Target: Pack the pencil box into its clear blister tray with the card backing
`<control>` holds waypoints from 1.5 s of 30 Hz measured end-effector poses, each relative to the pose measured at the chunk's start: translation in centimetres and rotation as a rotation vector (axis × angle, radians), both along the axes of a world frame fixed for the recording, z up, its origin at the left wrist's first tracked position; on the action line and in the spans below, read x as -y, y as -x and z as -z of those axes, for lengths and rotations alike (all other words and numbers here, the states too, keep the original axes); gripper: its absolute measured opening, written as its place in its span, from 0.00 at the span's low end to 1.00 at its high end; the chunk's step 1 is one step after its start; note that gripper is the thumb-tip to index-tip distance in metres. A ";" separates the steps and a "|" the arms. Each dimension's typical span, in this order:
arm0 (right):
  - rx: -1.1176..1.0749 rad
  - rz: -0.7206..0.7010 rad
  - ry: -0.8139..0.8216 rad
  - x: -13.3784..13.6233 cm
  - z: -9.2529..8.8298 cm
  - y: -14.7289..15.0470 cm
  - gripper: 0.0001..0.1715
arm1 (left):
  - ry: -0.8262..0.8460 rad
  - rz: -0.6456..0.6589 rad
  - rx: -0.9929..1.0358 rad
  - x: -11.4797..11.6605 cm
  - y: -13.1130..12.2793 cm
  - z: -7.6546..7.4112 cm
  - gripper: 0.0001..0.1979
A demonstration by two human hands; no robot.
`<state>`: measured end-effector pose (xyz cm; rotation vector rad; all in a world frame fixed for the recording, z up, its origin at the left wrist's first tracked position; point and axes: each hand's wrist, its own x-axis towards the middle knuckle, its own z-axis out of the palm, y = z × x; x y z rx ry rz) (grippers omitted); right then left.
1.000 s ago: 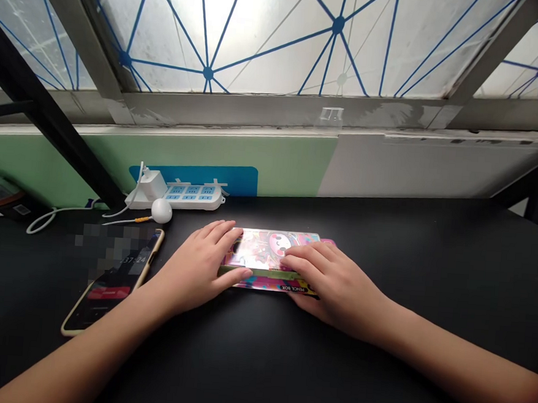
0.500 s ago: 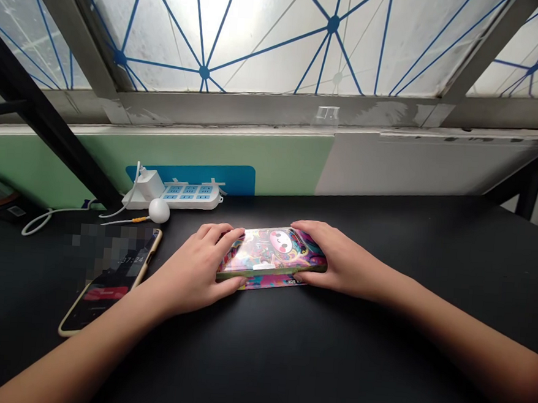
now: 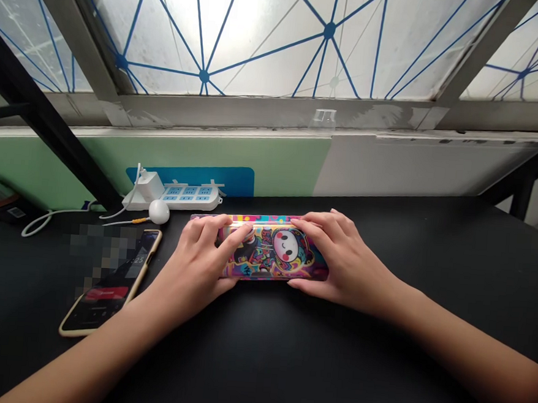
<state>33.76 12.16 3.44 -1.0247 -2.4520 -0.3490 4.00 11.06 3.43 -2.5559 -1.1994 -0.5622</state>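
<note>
A long, glossy pencil box with a bright cartoon print and a white round-faced figure is on the black desk in front of me. My left hand grips its left end, with the fingers over the top and the thumb along the near edge. At the other end my right hand holds it in the same way, thumb low in front. Beyond the top face a colourful strip shows along the far edge. Both ends of the box are partly covered by my hands.
Left of my left forearm lies a phone in a beige case. A white power strip with a plugged-in charger and a round white device sits near the wall. Black frame bars rise on both sides.
The pencil box has turned between my hands: its near side with lettering is out of sight, and a coloured strip now shows at the far edge. My right hand has shifted its fingers.
</note>
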 end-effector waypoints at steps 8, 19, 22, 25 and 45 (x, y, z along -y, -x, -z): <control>-0.002 -0.014 -0.069 0.6 -0.9 0.0 0.42 | -0.159 0.024 -0.047 0.1 -0.2 -0.6 0.42; -0.142 0.054 -0.192 2.5 -1.0 0.7 0.45 | -0.228 0.080 -0.036 0.6 0.4 -1.8 0.25; -0.082 0.000 -0.204 2.9 -0.9 1.2 0.34 | -0.226 0.119 -0.105 1.1 -0.1 -1.7 0.11; -0.009 -0.088 -0.204 2.9 -0.7 1.8 0.19 | -0.174 0.085 -0.125 1.4 -0.6 -1.6 0.08; 0.091 -0.122 0.020 2.5 1.2 3.0 0.27 | 0.173 0.020 -0.203 1.1 -0.7 -1.3 0.33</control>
